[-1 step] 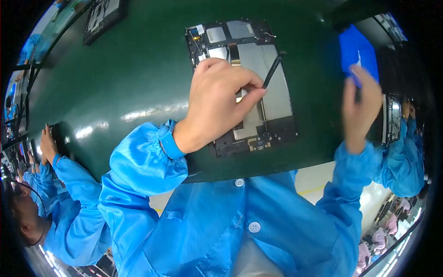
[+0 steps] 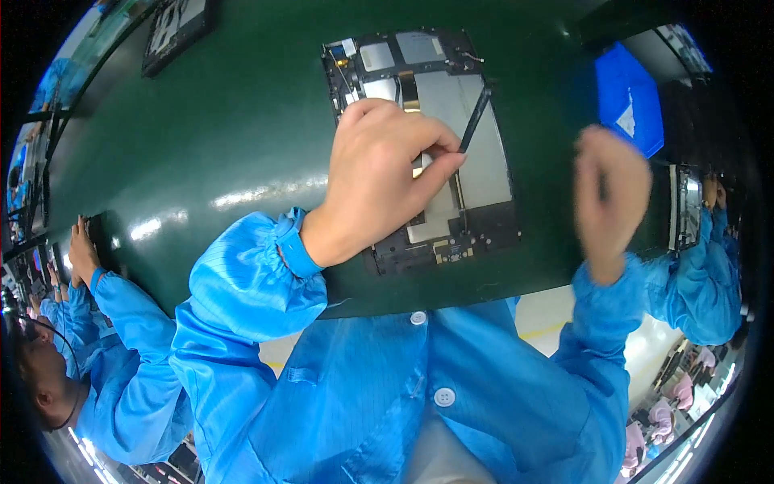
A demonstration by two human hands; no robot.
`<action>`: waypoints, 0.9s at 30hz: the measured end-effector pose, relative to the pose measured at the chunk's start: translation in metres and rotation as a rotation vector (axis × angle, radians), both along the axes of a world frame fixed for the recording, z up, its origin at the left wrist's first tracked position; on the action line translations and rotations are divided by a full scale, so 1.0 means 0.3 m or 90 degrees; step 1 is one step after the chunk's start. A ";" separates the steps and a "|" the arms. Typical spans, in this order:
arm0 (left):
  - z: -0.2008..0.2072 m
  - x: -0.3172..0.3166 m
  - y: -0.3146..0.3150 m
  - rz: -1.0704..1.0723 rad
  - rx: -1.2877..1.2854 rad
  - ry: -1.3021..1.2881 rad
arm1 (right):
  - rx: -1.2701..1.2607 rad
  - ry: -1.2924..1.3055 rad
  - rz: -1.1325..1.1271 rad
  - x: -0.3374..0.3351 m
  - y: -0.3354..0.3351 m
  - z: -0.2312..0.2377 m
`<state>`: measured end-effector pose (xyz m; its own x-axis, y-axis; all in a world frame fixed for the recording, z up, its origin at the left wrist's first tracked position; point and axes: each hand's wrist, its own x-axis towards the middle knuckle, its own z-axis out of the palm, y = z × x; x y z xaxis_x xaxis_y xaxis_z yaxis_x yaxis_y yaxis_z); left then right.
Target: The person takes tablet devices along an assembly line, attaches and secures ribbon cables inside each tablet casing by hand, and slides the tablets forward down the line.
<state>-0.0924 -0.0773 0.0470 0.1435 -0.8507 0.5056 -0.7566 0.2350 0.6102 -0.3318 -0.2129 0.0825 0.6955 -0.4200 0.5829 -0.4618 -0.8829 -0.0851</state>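
An opened tablet-like device lies on the green tabletop in front of me, its inside facing up with grey plates, a black frame and small circuit parts. My left hand is over its left and middle part, hiding some of it. Thumb and forefinger pinch a narrow black strip that slants up over the large grey plate; its exact kind is unclear. To the right of the device, my right hand is in the air, blurred, with fingers curled together. Whatever they may hold is hidden.
A blue bin with something white inside stands beyond my right hand. Another opened device lies at the far left. Co-workers in blue sit on both sides; one's hand touches a dark object at the left. Another device stands at the right.
My right hand has moved from the blue bin's edge toward me and slightly left, its fingers curling in. The left hand still pinches the black strip, almost unmoved.
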 end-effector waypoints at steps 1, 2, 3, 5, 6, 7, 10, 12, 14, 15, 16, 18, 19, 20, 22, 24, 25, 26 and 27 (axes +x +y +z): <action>0.000 0.002 -0.004 -0.004 -0.008 -0.006 | 0.049 0.014 0.082 0.010 0.084 -0.035; -0.006 0.003 -0.012 -0.014 -0.001 0.006 | 0.086 0.053 0.107 0.040 0.172 -0.030; -0.008 0.002 -0.016 -0.010 -0.009 -0.011 | 0.137 0.060 0.133 0.052 0.225 -0.045; -0.011 0.001 -0.018 -0.007 -0.017 -0.028 | 0.145 0.031 0.143 0.086 0.276 -0.070; -0.003 0.001 -0.017 -0.009 0.003 -0.043 | 0.142 0.021 0.142 0.088 0.281 -0.084; -0.003 0.004 -0.019 -0.009 -0.010 -0.051 | 0.152 0.022 0.139 0.089 0.278 -0.089; -0.008 0.005 -0.021 -0.013 -0.006 -0.062 | 0.126 0.019 0.130 0.091 0.273 -0.092; -0.010 0.009 -0.022 -0.015 0.007 -0.064 | 0.130 0.014 0.130 0.090 0.277 -0.102; -0.018 0.010 -0.022 -0.017 -0.010 -0.056 | 0.124 0.019 0.121 0.094 0.278 -0.106; -0.013 0.010 -0.017 -0.016 0.009 -0.050 | 0.110 0.020 0.116 0.097 0.278 -0.106; -0.015 0.013 -0.015 -0.017 0.013 -0.046 | 0.115 0.023 0.114 0.100 0.280 -0.107; -0.023 0.019 -0.012 -0.020 0.018 -0.012 | 0.116 0.019 0.111 0.104 0.283 -0.106; -0.026 0.018 -0.008 -0.018 -0.011 -0.029 | 0.120 0.022 0.109 0.106 0.282 -0.106; 0.004 0.009 -0.009 -0.021 -0.007 -0.024 | 0.127 0.019 0.107 0.105 0.280 -0.109; 0.096 -0.005 -0.011 0.025 0.206 0.046 | 0.139 0.017 0.106 0.108 0.282 -0.102; 0.110 -0.007 -0.009 0.036 0.219 0.043 | 0.174 0.041 0.097 0.115 0.289 -0.083; 0.115 -0.006 -0.008 0.046 0.227 0.040 | 0.178 0.042 0.098 0.120 0.293 -0.079; 0.120 -0.005 -0.009 0.047 0.231 0.041 | 0.181 0.042 0.093 0.126 0.297 -0.075; 0.126 -0.003 -0.009 0.047 0.237 0.044 | 0.183 0.041 0.088 0.130 0.301 -0.072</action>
